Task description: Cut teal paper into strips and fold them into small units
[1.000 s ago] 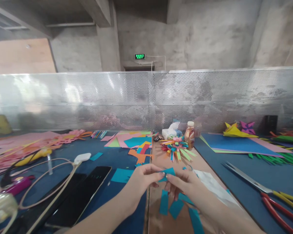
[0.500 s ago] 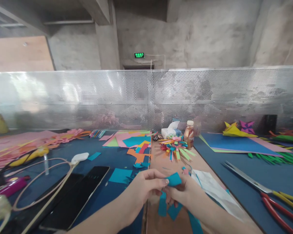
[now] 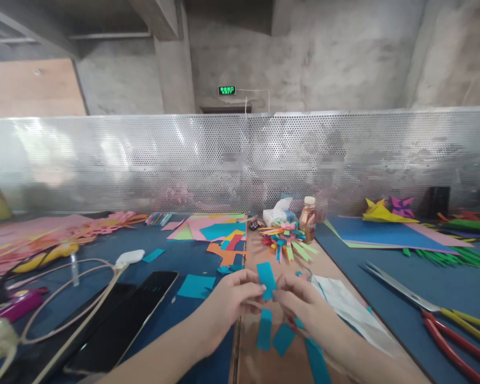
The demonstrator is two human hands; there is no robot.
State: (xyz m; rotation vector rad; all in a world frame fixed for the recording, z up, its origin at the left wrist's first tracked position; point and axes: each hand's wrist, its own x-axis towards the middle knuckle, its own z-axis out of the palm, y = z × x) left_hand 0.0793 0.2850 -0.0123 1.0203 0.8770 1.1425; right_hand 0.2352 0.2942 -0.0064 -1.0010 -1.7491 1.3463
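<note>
Held blue strip (image 3: 266,279): swung more upright and shifted left since the previous frame, where it slanted towards the right hand; it now stands in the air between both hands, above the tan board (image 3: 260,369).
Left hand (image 3: 232,294): thumb and forefinger pinch the strip's left edge near its lower end; holding it so low could let the free top flop or bend.
Right hand (image 3: 298,300): fingertips meet the lower right edge; I cannot tell whether they grip it or only touch. Uneven pressure from the two sides could crease or twist the paper.
Loose blue pieces (image 3: 264,330): they lie on the board just below and nearer than the fingers; a low wrist or sleeve could drag them out of place.
Long blue strip (image 3: 318,364): partly under the right forearm, so it could be crumpled if that arm settles.
White tissue (image 3: 346,300): beside the right hand, on its right; a brush could slide it.
Scissors (image 3: 422,305): well apart, far right, blades slightly parted; a blind reach there could nick skin.
</note>
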